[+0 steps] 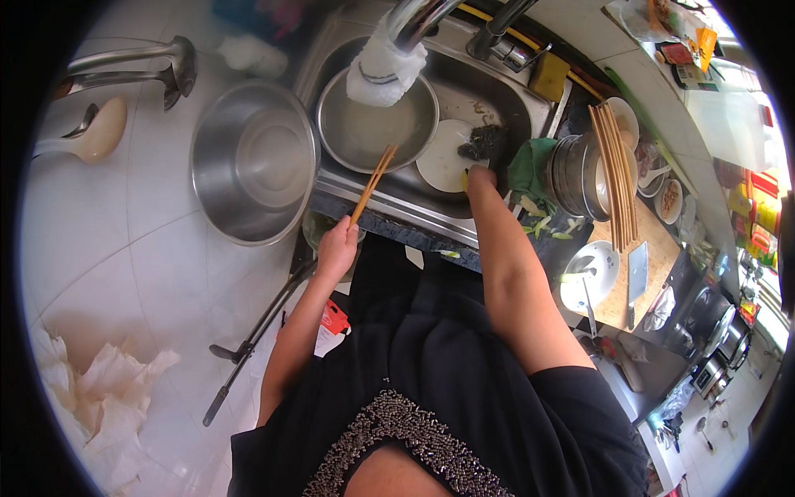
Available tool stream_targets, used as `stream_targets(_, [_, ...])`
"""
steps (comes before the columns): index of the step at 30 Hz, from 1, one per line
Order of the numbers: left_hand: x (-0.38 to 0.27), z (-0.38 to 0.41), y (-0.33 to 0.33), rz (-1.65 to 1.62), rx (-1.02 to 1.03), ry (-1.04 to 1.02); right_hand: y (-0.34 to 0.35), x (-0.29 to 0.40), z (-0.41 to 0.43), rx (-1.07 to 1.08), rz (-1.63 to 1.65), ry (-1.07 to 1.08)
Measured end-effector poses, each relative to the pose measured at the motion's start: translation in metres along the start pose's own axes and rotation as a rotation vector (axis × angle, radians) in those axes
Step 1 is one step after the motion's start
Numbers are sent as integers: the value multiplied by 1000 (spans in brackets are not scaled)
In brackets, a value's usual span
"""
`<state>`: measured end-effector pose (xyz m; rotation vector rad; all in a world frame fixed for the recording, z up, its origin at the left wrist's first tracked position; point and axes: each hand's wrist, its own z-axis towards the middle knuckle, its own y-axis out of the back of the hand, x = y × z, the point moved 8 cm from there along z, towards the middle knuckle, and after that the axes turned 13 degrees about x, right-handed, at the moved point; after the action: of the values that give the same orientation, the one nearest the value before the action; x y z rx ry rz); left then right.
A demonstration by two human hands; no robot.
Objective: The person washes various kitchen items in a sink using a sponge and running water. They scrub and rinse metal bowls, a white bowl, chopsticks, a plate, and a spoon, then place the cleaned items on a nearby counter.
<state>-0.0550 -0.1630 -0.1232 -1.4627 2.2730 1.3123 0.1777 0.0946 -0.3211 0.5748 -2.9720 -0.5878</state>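
My left hand (338,247) grips a few wooden chopsticks (374,187) at the sink's front edge, their tips pointing toward the metal basin (377,133). That round basin sits in the stainless steel sink (447,202) and appears to hold cloudy water. My right hand (481,178) reaches down into the sink at the edge of a white plate (445,163). Its fingers are hidden, and a small yellow-green piece shows beside it. On the plate's right side rests a dark scouring pad (483,141). Above the basin hangs a faucet (419,28) with white wrapping (382,73) around its spout.
Left of the sink is a large steel bowl (254,163). At right, more chopsticks (613,177) lie across stacked metal bowls (574,171), beside a green cloth (532,171). A cleaver (637,279) lies on the wooden cutting board (661,248), near a white bowl (605,258).
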Motion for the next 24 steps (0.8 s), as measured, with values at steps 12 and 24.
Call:
stream_targets(12, [-3, -1, -2, -74, 19, -29, 91, -18, -119, -389, 605, -154])
stream_targets(24, [-162, -7, -58, 387, 244, -649, 195, 90, -215, -920, -840, 188])
